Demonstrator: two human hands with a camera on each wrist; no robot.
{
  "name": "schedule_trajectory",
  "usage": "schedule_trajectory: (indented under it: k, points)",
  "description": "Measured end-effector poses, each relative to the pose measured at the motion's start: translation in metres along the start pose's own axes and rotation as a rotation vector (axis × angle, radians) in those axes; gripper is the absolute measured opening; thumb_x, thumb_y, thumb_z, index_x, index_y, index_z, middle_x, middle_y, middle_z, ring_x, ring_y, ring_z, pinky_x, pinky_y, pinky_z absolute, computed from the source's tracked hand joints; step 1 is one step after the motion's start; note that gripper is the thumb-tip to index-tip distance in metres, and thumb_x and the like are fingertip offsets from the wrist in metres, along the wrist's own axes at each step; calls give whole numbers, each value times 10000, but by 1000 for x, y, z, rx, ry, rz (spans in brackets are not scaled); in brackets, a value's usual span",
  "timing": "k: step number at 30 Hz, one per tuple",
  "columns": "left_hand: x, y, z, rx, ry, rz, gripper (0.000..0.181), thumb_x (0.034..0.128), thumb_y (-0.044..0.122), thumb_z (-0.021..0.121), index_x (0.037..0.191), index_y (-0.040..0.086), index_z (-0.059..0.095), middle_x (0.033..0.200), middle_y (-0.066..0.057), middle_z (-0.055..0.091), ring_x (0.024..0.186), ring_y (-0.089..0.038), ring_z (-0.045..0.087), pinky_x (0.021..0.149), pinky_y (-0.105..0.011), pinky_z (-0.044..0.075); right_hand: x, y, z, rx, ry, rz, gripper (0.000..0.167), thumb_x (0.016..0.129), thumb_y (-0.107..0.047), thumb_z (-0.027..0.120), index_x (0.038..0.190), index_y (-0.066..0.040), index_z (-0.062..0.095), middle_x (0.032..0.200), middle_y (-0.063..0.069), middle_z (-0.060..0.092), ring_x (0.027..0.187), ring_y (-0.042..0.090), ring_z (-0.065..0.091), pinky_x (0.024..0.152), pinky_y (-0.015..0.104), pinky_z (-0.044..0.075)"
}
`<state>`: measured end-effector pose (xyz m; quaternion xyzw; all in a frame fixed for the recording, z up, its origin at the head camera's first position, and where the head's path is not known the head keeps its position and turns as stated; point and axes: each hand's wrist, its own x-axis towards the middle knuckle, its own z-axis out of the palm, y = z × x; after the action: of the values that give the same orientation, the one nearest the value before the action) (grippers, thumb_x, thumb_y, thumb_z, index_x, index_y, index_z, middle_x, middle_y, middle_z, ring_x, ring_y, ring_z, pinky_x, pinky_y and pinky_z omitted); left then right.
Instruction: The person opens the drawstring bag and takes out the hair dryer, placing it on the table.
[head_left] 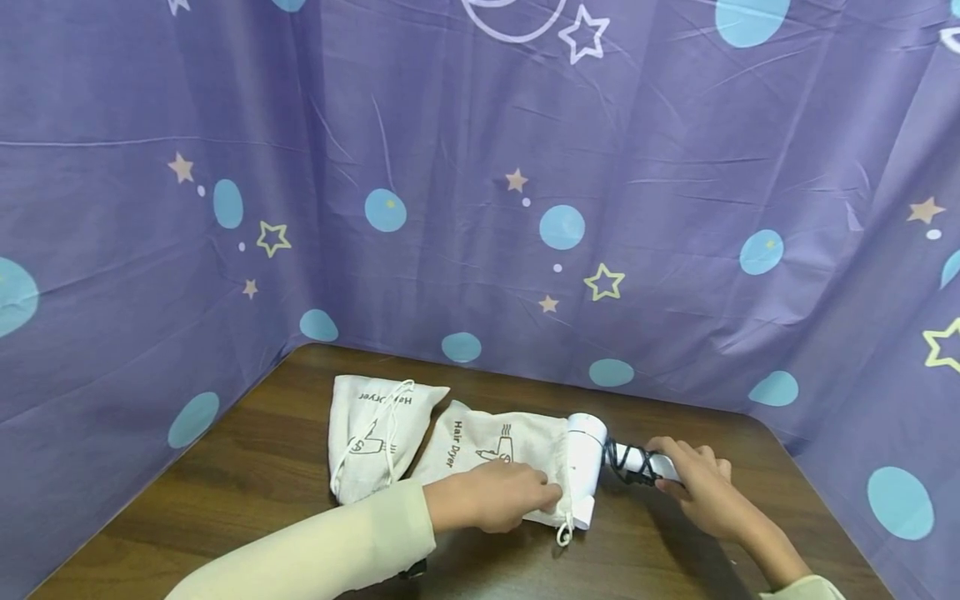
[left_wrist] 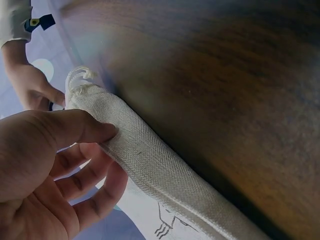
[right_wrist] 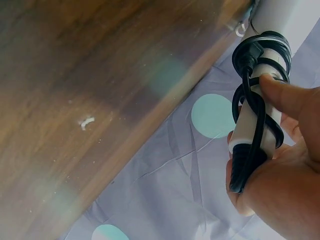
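as far as can be judged, the bagging work is only partly done: a white hair dryer (head_left: 587, 462) sits at the mouth of a cream cloth bag (head_left: 467, 450), its barrel crosswise against the opening and in plain sight, its handle (head_left: 622, 458) pointing off to the right. how much of it, if any, lies under the cloth can't be told, nor whether it is going in or coming out. the left hand (head_left: 512, 495) has its thumb and fingers pinching the cloth along the bag's near edge, close to the opening. the right hand (head_left: 701, 492) has its fingers curled round the handle and the black cord (head_left: 637, 471), which is already wound about it and so looks finished. if the dryer is meant for this bag, what's left would be getting the barrel and handle inside and closing the drawstring (head_left: 566, 525), which hangs in a small loop by the near corner of the mouth. beside it on the brown counter (head_left: 240, 500) lies a second bag (head_left: 358, 421) with a similar print, a cord strewn over its front; whether it holds anything can't be seen.
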<state>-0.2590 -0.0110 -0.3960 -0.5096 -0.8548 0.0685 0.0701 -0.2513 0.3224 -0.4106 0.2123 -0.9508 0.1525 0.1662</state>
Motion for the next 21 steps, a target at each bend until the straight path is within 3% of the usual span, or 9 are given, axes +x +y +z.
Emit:
schedule_trajectory:
  k: [8,13,21]
  points:
    - [-1,0,-2,-31,2,-8,426,770,37,803,1068,282,623,946,134,617,828,-42,600,653,-218,483,1,-2,6,-12,14,28,517,815,-271,855,1245,-197,577,1071,4,664,892,257,488,717,428,279]
    - [-2,-1,-2,-34,11,5,416,775,36,801,1068,274,627,947,134,622,836,-33,603,666,-200,485,4,-6,9,-80,35,37,428,849,-209,828,1201,-205,586,974,-4,653,833,265,488,676,425,280]
    - [-4,-2,-3,-53,3,28,408,773,48,818,1074,260,643,973,126,635,862,-17,606,702,-175,491,4,-6,9,-117,44,49,415,864,-187,807,1214,-194,585,977,34,655,855,346,524,662,455,301]
